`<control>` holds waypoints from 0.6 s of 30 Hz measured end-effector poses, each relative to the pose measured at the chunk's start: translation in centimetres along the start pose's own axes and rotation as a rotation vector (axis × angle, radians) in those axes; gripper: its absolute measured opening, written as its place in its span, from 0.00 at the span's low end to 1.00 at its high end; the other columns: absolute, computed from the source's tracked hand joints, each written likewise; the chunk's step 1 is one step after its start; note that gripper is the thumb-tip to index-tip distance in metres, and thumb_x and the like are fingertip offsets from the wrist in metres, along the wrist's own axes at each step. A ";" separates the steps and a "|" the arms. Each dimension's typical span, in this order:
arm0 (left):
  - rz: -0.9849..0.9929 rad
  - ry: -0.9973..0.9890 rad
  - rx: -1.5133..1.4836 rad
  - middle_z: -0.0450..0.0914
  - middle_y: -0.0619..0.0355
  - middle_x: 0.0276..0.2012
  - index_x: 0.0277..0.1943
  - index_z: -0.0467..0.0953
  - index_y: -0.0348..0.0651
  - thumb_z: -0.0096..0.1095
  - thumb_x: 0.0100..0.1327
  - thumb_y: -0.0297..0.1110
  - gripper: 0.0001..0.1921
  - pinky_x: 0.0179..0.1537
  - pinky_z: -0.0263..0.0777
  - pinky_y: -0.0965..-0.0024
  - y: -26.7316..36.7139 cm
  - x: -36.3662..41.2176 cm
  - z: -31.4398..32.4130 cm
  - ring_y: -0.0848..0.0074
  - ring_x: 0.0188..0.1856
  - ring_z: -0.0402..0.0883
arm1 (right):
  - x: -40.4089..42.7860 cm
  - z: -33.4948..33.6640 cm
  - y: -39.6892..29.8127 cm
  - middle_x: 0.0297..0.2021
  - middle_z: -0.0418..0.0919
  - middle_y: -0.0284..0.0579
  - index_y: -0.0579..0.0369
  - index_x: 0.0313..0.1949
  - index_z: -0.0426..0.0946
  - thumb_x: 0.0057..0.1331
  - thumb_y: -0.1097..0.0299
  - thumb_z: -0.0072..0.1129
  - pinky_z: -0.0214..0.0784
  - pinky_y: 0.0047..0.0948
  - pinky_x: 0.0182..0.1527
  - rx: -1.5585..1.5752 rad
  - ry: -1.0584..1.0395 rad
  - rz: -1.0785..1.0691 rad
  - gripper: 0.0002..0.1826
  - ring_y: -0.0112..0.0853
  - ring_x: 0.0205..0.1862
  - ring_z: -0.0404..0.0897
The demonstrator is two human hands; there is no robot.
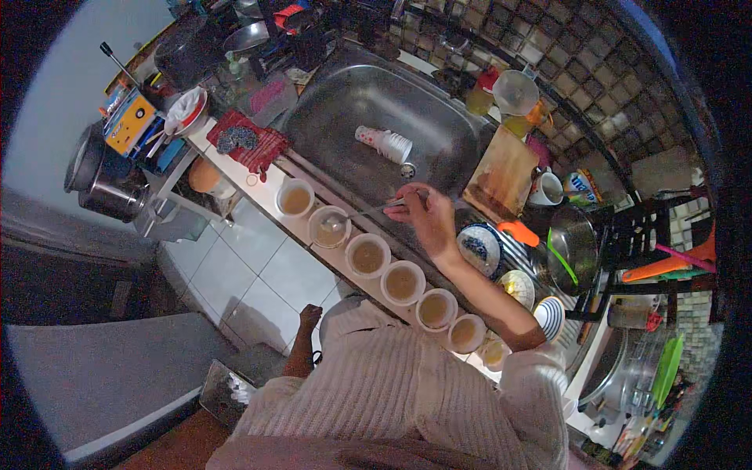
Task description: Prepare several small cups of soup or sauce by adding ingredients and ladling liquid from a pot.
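Note:
My right hand grips the handle of a metal spoon. The spoon's bowl lies in the second plastic cup from the left, over its light-brown contents. Several more cups with brown contents stand in a row along the counter edge, among them the leftmost cup and a cup just right of the spoon. My left hand hangs low beside my body, away from the counter, its fingers curled; nothing shows in it.
Behind the row, a steel sink holds stacked disposable cups. A red cloth with a scouring pad lies left of it. A wooden cutting board, a blue-patterned plate and a pot are at the right.

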State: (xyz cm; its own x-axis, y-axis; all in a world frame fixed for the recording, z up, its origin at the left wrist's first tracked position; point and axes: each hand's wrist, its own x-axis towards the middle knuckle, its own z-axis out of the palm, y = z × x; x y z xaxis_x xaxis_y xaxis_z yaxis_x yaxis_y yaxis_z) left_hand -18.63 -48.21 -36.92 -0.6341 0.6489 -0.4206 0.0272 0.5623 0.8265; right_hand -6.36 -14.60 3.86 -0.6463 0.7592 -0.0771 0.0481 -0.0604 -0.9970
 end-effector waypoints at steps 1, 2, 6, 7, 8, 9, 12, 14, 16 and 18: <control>0.032 -0.004 0.126 0.73 0.54 0.21 0.23 0.71 0.42 0.52 0.52 0.35 0.07 0.23 0.68 0.67 0.3 0.1 0.0 0.68 0.23 0.73 | 0.0 0.1 -0.1 0.31 0.76 0.48 0.66 0.37 0.68 0.67 0.68 0.41 0.75 0.25 0.34 -0.001 0.002 0.001 0.12 0.32 0.32 0.79; 0.066 -0.009 0.251 0.73 0.55 0.20 0.23 0.71 0.42 0.52 0.52 0.35 0.07 0.23 0.68 0.67 0.5 0.3 0.1 0.68 0.23 0.73 | -0.1 0.2 -0.3 0.31 0.76 0.49 0.67 0.37 0.69 0.66 0.68 0.42 0.75 0.24 0.33 -0.027 0.007 -0.032 0.12 0.32 0.32 0.80; 0.447 0.097 0.521 0.74 0.59 0.19 0.22 0.73 0.45 0.49 0.51 0.35 0.08 0.25 0.69 0.66 -1.7 0.5 -0.4 0.67 0.21 0.73 | 0.0 0.7 -0.7 0.29 0.77 0.49 0.69 0.34 0.70 0.66 0.68 0.43 0.74 0.23 0.31 -0.169 0.002 -0.118 0.13 0.32 0.30 0.80; 0.439 0.106 0.524 0.74 0.59 0.19 0.22 0.73 0.45 0.49 0.51 0.35 0.08 0.25 0.69 0.66 -2.8 0.3 -0.4 0.67 0.21 0.73 | -0.1 1.0 -0.9 0.29 0.77 0.49 0.69 0.34 0.70 0.66 0.68 0.43 0.74 0.23 0.31 -0.164 -0.009 -0.118 0.13 0.32 0.30 0.80; 0.364 0.112 0.312 0.75 0.58 0.19 0.22 0.73 0.44 0.49 0.51 0.36 0.08 0.26 0.70 0.67 -4.0 -0.1 -0.5 0.67 0.22 0.75 | -0.1 1.5 -1.3 0.29 0.77 0.49 0.69 0.34 0.70 0.66 0.68 0.43 0.75 0.23 0.31 -0.181 -0.043 -0.146 0.13 0.31 0.30 0.80; 0.294 0.112 0.099 0.76 0.56 0.20 0.23 0.74 0.44 0.48 0.51 0.36 0.09 0.27 0.70 0.67 -4.5 -0.4 -0.6 0.66 0.22 0.76 | -0.2 1.8 -1.5 0.28 0.77 0.49 0.69 0.33 0.70 0.66 0.68 0.43 0.75 0.24 0.31 -0.200 -0.069 -0.173 0.13 0.30 0.30 0.80; -0.047 0.031 0.112 0.77 0.54 0.20 0.24 0.75 0.41 0.50 0.52 0.38 0.11 0.30 0.72 0.66 0.1 0.1 0.7 0.65 0.25 0.77 | 0.0 0.7 0.1 0.28 0.78 0.48 0.68 0.34 0.70 0.66 0.68 0.43 0.74 0.23 0.31 -0.244 -0.016 -0.213 0.13 0.30 0.30 0.80; -0.045 0.014 0.108 0.78 0.54 0.21 0.24 0.74 0.40 0.51 0.52 0.38 0.11 0.30 0.72 0.67 0.3 0.3 0.3 0.67 0.25 0.77 | -0.1 1.0 -0.2 0.28 0.78 0.47 0.68 0.34 0.70 0.66 0.68 0.43 0.74 0.23 0.31 -0.247 -0.019 -0.221 0.13 0.30 0.30 0.80; -0.045 0.003 0.101 0.78 0.53 0.21 0.25 0.74 0.38 0.52 0.52 0.38 0.12 0.30 0.72 0.67 -0.3 0.7 0.0 0.68 0.25 0.78 | -0.2 1.3 -0.4 0.28 0.78 0.47 0.67 0.34 0.70 0.66 0.67 0.43 0.74 0.23 0.31 -0.250 -0.028 -0.231 0.13 0.30 0.30 0.80; -0.187 -0.065 -0.004 0.79 0.55 0.22 0.26 0.75 0.39 0.55 0.52 0.40 0.12 0.31 0.72 0.69 -0.8 1.3 -0.1 0.71 0.26 0.78 | -0.2 1.4 -0.3 0.28 0.77 0.45 0.67 0.35 0.70 0.66 0.68 0.43 0.74 0.23 0.31 -0.320 -0.035 -0.257 0.12 0.29 0.30 0.80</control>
State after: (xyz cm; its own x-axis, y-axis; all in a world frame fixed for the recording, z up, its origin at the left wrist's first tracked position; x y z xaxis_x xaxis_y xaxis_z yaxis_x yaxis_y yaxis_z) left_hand -19.53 -47.90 -38.11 -0.5766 0.5652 -0.5900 -0.0891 0.6743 0.7330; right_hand -7.32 -15.70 4.21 -0.6937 0.7001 0.1691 0.1123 0.3370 -0.9348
